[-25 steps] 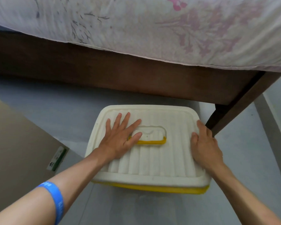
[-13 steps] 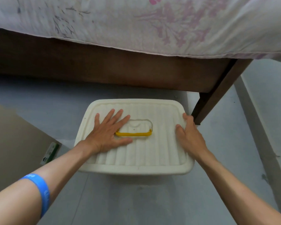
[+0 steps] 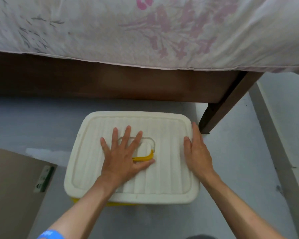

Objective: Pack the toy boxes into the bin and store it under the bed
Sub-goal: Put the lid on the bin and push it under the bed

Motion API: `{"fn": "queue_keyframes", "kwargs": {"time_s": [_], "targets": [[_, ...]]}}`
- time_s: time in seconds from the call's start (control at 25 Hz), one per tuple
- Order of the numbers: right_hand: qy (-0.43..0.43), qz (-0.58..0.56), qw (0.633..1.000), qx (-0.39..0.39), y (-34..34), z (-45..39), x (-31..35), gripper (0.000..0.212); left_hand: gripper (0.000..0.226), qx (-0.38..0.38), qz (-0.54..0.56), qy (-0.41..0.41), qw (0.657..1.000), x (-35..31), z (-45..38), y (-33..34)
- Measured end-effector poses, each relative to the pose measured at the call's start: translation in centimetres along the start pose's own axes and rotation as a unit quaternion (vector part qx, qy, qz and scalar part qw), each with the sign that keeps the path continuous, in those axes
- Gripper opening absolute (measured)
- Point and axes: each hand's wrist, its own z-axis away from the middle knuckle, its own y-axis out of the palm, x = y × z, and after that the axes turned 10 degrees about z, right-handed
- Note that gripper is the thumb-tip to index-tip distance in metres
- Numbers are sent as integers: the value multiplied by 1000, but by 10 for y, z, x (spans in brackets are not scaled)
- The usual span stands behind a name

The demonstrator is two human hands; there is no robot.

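A yellow bin stands on the grey floor in front of the bed, closed by a ribbed cream lid [image 3: 166, 169] with a yellow handle [image 3: 143, 157] folded into a recess. Only a strip of the bin's yellow body [image 3: 74, 200] shows under the lid's front edge. My left hand [image 3: 123, 156] lies flat on the lid's middle, fingers spread over the handle recess. My right hand [image 3: 197, 152] lies flat along the lid's right edge. The toy boxes are hidden. The bed's dark wooden side rail [image 3: 110, 80] runs just beyond the bin, a gap beneath it.
A wooden bed leg [image 3: 219, 111] stands close to the bin's far right corner. A floral bedcover [image 3: 145, 31] hangs over the rail. A brown cardboard sheet [image 3: 12, 183] with a green label lies on the floor to the left. A pale baseboard [image 3: 273, 135] runs along the right.
My left hand has slid onto the handle recess and my right hand has shifted slightly on the lid's right edge. The view has moved closer above the bin.
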Motion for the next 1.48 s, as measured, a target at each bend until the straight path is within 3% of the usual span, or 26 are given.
{"fn": "queue_keyframes", "kwargs": {"time_s": [0.12,0.28,0.44,0.52,0.6,0.8,0.96,1.2,1.4,1.48], "targets": [[140,-121,982,46,-7,2,-1,82,100,-2,23,-23,999,-4,7,3],[174,-271,944,79,-13,0,-5,71,102,1,29,-8,1000,-6,3,3],[207,-378,875,222,-31,4,-31,67,100,15,44,-7,999,-3,-2,-2],[188,-346,889,234,-38,8,-39,48,101,15,41,-10,999,-4,0,-2],[164,-285,925,192,-43,9,-38,35,101,14,28,-9,999,-8,2,-2],[95,-55,990,88,-41,11,-21,47,98,22,18,-6,1000,-11,3,-4],[79,-17,996,30,-36,20,-13,46,94,3,18,4,1000,-11,3,1],[99,46,993,47,-38,11,-2,32,94,4,10,-1,1000,-9,2,4],[91,78,992,47,-45,14,5,37,94,2,1,5,1000,-11,-1,2],[53,189,980,39,-39,24,9,19,93,14,2,1,1000,-9,-2,-2]]}}
